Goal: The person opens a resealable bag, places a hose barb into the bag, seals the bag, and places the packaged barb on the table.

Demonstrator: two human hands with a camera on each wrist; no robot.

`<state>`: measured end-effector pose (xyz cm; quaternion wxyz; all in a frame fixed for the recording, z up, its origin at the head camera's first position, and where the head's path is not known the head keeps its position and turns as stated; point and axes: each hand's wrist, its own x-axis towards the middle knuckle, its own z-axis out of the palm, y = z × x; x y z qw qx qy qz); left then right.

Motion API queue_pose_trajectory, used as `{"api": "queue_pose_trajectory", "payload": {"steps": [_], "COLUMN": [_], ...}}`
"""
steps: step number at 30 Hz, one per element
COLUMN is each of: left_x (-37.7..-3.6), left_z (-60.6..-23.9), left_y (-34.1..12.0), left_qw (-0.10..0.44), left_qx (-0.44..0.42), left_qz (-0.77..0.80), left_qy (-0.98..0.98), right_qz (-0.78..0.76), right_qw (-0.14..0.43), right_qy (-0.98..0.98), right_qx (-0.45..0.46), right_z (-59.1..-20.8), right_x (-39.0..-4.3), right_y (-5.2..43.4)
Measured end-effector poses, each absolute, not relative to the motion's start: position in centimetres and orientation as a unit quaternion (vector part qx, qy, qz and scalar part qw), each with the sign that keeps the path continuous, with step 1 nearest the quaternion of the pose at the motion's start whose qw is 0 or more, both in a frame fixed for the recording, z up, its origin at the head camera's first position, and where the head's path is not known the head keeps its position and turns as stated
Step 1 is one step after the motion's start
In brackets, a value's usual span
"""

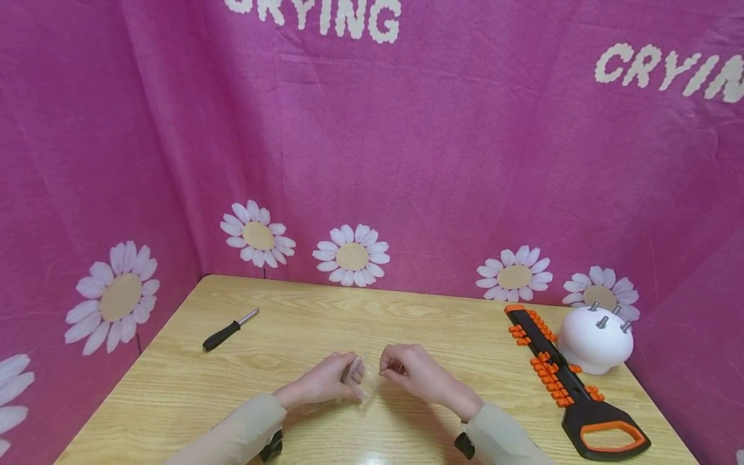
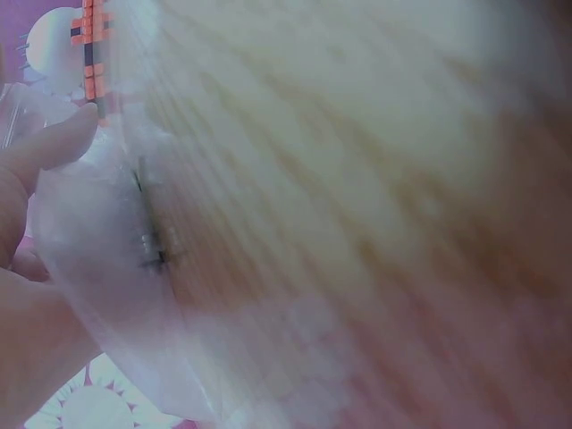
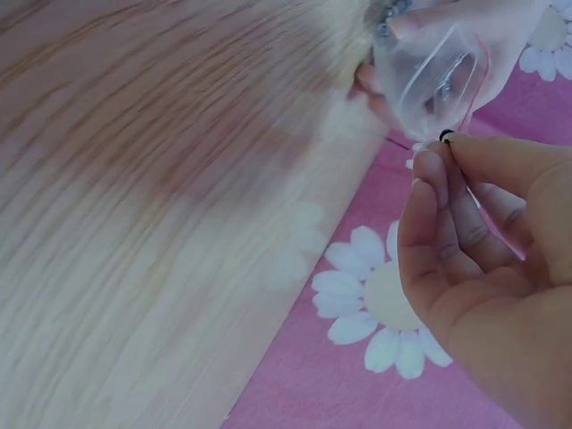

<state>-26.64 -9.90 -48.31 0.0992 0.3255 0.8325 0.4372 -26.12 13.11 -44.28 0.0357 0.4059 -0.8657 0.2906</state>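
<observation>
My left hand (image 1: 325,381) grips a clear plastic bag (image 2: 89,214) above the middle of the table. Small dark and metallic pieces show through the plastic in both wrist views, too blurred to name. Just right of the bag's open-looking end, my right hand (image 1: 420,374) pinches a small black piece (image 3: 447,136) between thumb and fingertips. Most of that piece is hidden by the fingers, so its kind cannot be told. In the right wrist view a red line runs along the bag's edge.
A screwdriver (image 1: 223,334) with a black handle lies at the table's left. To the right is a long black-and-orange tool with a loop handle (image 1: 607,429) and orange clips. Beside it stands a white rounded object (image 1: 593,345) with several metal studs. A pink curtain (image 1: 407,161) backs the wooden table (image 1: 349,310).
</observation>
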Motion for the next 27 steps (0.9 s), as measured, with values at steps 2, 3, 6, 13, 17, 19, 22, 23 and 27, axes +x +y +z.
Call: {"api": "queue_pose_trajectory", "payload": {"steps": [2,3,6,13,17,19,22,23,27], "left_x": [-26.6,-26.7,-26.6,-26.6,-26.6,-26.6,-26.5,-26.5,-26.6], "left_z": [-48.3,-48.3,-48.4,-48.2,-48.1,-48.0,-48.0,-48.0,-48.1], "left_y": [-9.9,-9.9,-9.9,-9.8,-9.7,-9.7,-9.8,-9.8,-9.8], "left_qw": [0.1,0.099,0.103,0.109,0.107,0.105,0.106,0.106,0.103], "left_qx": [0.324,0.323,0.317,0.312,0.311,0.31,0.307,0.306,0.309], "left_qz": [0.436,0.434,0.437,0.445,0.444,0.442,0.444,0.442,0.429], "left_qy": [0.833,0.835,0.835,0.832,0.834,0.835,0.835,0.836,0.842], "right_qz": [0.29,0.29,0.293,0.303,0.303,0.302,0.3,0.3,0.298], "right_qw": [0.032,0.031,0.03,0.028,0.021,0.014,0.007,0.002,-0.002], "right_qy": [-0.866,-0.865,-0.861,-0.856,-0.858,-0.86,-0.861,-0.861,-0.859], "right_qx": [0.406,0.408,0.415,0.419,0.414,0.412,0.412,0.41,0.417], "right_z": [-44.1,-44.1,-44.0,-44.1,-44.2,-44.2,-44.3,-44.4,-44.7], "right_x": [-26.1,-26.0,-26.0,-26.0,-25.9,-25.7,-25.4,-25.3,-25.0], "right_y": [12.7,12.5,12.0,11.9,12.4,12.7,13.0,13.1,13.1]}}
